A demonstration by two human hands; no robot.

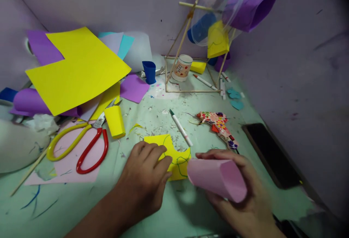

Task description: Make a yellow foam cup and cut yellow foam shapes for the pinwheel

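Note:
My right hand (245, 190) is wrapped round a pink foam cup (218, 178), tilted so its open end faces right and toward me. My left hand (145, 170) is closed, with its curled fingers on the left part of a yellow foam sheet (180, 170). Green pen lines run over that sheet, and a rounded notch is cut from its top edge. Just behind it lies a white marker with a green tip (180, 127). The undersides of my left fingers are hidden.
Scissors (94, 125) with yellow and red handles lie left, near a small yellow cup (115, 121) and stacked foam sheets (81, 69). A patterned glue gun (218, 123) and a phone (271, 154) lie right. Behind stands a stick frame (180, 45) with a paper cup (182, 68) inside.

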